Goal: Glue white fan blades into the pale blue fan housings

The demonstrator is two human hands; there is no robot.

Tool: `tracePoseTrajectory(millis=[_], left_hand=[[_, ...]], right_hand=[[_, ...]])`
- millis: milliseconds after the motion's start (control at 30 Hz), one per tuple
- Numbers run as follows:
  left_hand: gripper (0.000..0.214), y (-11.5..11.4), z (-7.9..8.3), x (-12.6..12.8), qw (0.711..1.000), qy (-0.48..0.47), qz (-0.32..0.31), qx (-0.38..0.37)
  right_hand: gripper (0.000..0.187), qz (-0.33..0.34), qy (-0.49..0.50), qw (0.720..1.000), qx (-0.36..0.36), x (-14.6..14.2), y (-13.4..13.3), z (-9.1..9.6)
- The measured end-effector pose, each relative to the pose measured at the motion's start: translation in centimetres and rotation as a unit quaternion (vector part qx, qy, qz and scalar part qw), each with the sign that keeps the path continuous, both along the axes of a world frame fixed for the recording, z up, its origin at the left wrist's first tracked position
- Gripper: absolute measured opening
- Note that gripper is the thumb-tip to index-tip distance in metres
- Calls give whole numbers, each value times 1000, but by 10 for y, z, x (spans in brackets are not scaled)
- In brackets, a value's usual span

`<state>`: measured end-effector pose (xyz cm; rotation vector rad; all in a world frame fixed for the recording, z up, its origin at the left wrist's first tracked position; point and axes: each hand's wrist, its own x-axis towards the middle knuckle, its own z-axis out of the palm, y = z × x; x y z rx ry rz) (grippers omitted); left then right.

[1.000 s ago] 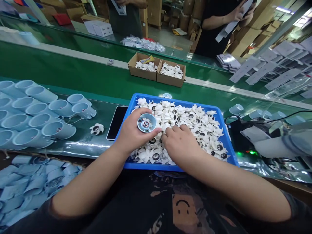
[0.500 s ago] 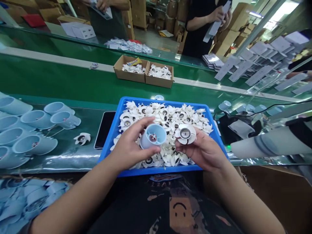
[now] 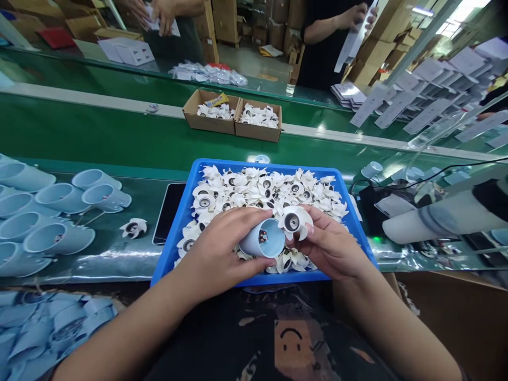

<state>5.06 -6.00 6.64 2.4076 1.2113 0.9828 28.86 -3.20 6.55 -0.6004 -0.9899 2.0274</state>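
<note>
Step in hand (judged): offering impeller (image 3: 299, 218) to mouth of blue cup (image 3: 249, 244). Posn: both held above tray (image 3: 301, 276), about midway btwn its L & R edges, toward near edge; impeller just beside cup's R rim, contact can't be confirmed.

L hand (image 3: 222, 248): thumb & fingers wrapped round cup, mouth tilted toward R hand (image 3: 333, 246). R hand: fingers pinching impeller, hub (image 3: 292, 223) facing wearer. Next move calls for (judged) squaring hub to inner part (image 3: 263, 236) w/o tilt; blades may catch cup wall.

Spare impeller (image 3: 134, 228): on bench (image 3: 130, 259), off tray's L edge, past dark slab (image 3: 163, 225).

Markings: yellow wrapper (image 3: 217, 100), in L carton (image 3: 210, 124) beyond tray's far edge, lettered, unreadable. White boxes (image 3: 137, 53): marks illegible. Shirt print (image 3: 293, 344): simple face, inverted.
</note>
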Motion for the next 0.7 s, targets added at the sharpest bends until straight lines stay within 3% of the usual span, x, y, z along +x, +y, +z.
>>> tracePoseTrajectory(millis=[700], left_hand=[[56,12,-6,-1,999,-31,-3,24]], right_hand=[[26,-11,14,998,-56,-5,12,-5]])
